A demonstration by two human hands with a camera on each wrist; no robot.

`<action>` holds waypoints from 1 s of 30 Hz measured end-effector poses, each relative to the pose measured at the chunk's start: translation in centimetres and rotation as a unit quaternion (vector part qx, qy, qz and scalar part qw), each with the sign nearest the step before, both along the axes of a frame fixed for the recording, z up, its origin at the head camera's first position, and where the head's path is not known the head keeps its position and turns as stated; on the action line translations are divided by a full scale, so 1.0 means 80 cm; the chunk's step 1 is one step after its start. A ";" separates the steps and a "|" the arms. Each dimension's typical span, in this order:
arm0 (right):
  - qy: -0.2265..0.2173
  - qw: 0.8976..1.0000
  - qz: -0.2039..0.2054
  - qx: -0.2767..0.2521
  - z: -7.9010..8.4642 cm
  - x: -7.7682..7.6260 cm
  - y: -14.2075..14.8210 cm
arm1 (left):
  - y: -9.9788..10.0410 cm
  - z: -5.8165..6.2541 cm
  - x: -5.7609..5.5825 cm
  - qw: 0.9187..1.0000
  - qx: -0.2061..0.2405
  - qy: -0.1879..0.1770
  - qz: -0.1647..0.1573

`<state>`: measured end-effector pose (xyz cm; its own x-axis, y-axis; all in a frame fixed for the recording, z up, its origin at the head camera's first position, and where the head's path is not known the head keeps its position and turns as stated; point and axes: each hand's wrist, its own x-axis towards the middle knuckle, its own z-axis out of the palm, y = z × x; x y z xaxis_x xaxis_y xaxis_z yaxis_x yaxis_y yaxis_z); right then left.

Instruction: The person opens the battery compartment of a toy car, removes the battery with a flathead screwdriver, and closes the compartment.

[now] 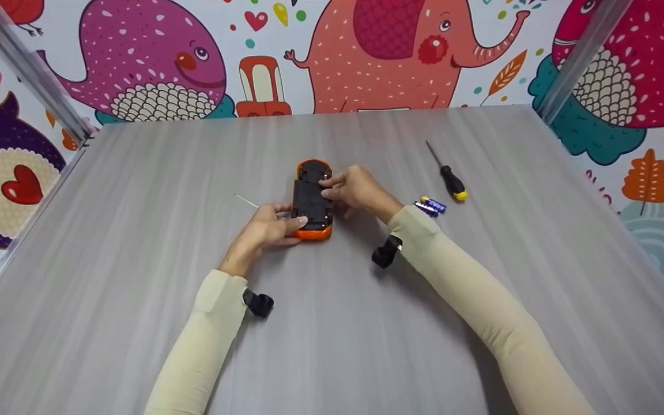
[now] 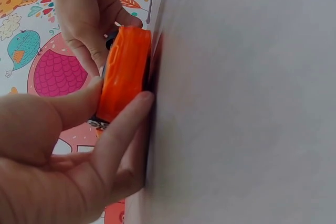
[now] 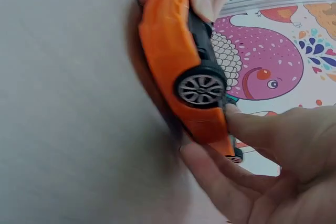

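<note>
An orange toy car point(image 1: 313, 199) lies upside down on the table, its black underside facing up. My left hand point(image 1: 268, 227) holds the near end from the left, with the thumb on the underside and fingers at the orange body point(image 2: 126, 72). From the right, my right hand point(image 1: 358, 187) grips the car's side toward the far end, thumb and fingers on either side of the body. A silver-spoked wheel point(image 3: 201, 88) shows in the right wrist view. Beside my left hand, a thin metal rod point(image 1: 245, 200) sticks out; its other end is hidden.
Several blue batteries point(image 1: 431, 206) lie just beyond my right wrist. Farther right is a black and yellow screwdriver point(image 1: 452, 181), its shaft pointing to the back. A patterned wall point(image 1: 332, 57) closes off the table's far edge.
</note>
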<state>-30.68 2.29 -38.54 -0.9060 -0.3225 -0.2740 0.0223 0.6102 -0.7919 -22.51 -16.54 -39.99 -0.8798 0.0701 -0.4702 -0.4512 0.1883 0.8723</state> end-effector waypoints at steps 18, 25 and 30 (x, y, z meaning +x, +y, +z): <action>-0.071 0.990 -0.041 -0.118 -0.015 0.013 0.009 | 0.000 -0.003 0.000 0.999 -0.022 0.019 -0.015; -0.074 0.986 -0.063 -0.135 -0.017 0.015 0.008 | 0.002 -0.002 0.003 0.999 -0.023 0.022 -0.012; -0.084 0.983 -0.074 -0.148 -0.016 0.016 0.008 | 0.004 -0.002 0.005 0.999 -0.017 0.026 -0.012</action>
<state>-29.44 2.90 -39.85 -0.8996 -0.2779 -0.3369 0.2387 0.3330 -0.9122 -22.13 -16.24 -40.13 -0.9015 0.0771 -0.4259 -0.3999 0.2283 0.8877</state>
